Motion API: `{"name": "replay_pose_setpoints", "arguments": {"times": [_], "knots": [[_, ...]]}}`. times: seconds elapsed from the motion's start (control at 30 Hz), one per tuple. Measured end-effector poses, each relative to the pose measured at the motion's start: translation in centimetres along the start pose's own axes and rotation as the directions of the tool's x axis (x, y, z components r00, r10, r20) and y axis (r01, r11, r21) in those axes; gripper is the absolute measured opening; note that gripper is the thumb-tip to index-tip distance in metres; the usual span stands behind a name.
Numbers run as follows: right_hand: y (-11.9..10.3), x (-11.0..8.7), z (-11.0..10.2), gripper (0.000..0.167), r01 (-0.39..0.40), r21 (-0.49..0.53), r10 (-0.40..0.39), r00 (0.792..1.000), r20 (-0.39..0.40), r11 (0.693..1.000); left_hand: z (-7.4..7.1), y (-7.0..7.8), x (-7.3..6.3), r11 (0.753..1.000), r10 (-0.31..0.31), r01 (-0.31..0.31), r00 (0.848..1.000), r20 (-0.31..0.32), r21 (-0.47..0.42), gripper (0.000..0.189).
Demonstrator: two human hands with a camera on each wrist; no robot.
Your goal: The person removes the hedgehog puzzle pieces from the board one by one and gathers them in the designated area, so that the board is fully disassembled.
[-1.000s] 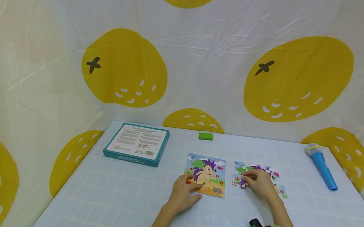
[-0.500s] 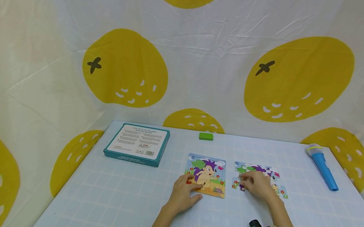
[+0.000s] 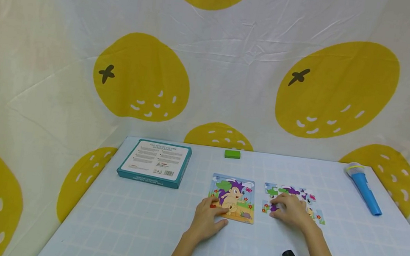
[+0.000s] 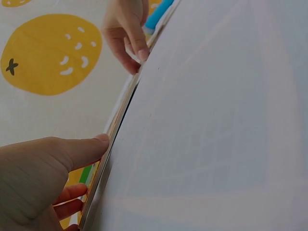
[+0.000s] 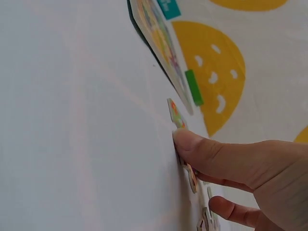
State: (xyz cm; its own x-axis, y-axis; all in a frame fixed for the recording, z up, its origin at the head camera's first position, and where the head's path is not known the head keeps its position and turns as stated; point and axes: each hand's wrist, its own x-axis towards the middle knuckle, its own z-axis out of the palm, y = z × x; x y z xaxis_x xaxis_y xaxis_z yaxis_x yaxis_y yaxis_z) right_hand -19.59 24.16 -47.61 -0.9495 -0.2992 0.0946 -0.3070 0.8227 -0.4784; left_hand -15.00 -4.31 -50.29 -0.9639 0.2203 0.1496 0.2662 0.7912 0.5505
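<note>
In the head view my left hand (image 3: 207, 220) rests on the near left corner of a square hedgehog picture board (image 3: 235, 191). Its thumb lies along the board's near edge in the left wrist view, and the other fingers reach the side. To the right lie joined jigsaw pieces (image 3: 319, 215) with a similar hedgehog picture, partly hidden by my right hand (image 3: 292, 209). That hand pinches a small purple jigsaw piece (image 3: 274, 207) in the lower row. The right wrist view has its thumb (image 5: 188, 144) against the pieces' near edge, low on the table.
A teal-edged box (image 3: 156, 162) lies at the back left. Near the back edge sits a green block (image 3: 232, 154). The blue toy microphone (image 3: 365, 192) lies at the far right. Behind the table hangs a fruit-printed cloth (image 3: 236, 63).
The purple piece, tilted below the row one second ago, now sits within the lower row. My right thumb and fingers have shifted slightly around it. The left hand has stayed put.
</note>
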Motion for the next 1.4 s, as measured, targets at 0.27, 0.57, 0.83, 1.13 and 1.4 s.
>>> {"name": "replay_pose_setpoints", "arguments": {"times": [0.27, 0.57, 0.83, 1.13, 1.4], "knots": [[0.31, 0.10, 0.02, 0.026, 0.006, -0.029, -0.006, 1.000, -0.005, 1.000, -0.02, 0.02, -0.03, 1.000, -0.001, 0.001, 1.000, 0.001, -0.003, 0.033], [0.59, 0.18, 0.15, 0.026, 0.001, -0.039, -0.002, 1.000, -0.020, 0.999, 0.06, -0.03, -0.10, 1.000, -0.010, 0.010, 1.000, 0.005, -0.010, 0.033], [0.36, -0.04, 0.10, 0.025, 0.011, -0.046, -0.014, 0.999, -0.049, 0.999, -0.14, -0.03, -0.13, 0.999, 0.043, -0.043, 0.999, -0.011, -0.010, 0.032], [0.39, 0.22, 0.06, 0.024, 0.008, -0.054, -0.011, 0.999, -0.041, 0.998, -0.23, 0.02, -0.10, 0.999, 0.036, -0.036, 0.999, -0.004, -0.018, 0.032], [0.42, 0.25, 0.10, 0.024, 0.012, -0.060, -0.015, 0.999, -0.051, 0.998, -0.24, 0.03, -0.13, 0.999, 0.031, -0.031, 1.000, -0.008, -0.012, 0.032]]}}
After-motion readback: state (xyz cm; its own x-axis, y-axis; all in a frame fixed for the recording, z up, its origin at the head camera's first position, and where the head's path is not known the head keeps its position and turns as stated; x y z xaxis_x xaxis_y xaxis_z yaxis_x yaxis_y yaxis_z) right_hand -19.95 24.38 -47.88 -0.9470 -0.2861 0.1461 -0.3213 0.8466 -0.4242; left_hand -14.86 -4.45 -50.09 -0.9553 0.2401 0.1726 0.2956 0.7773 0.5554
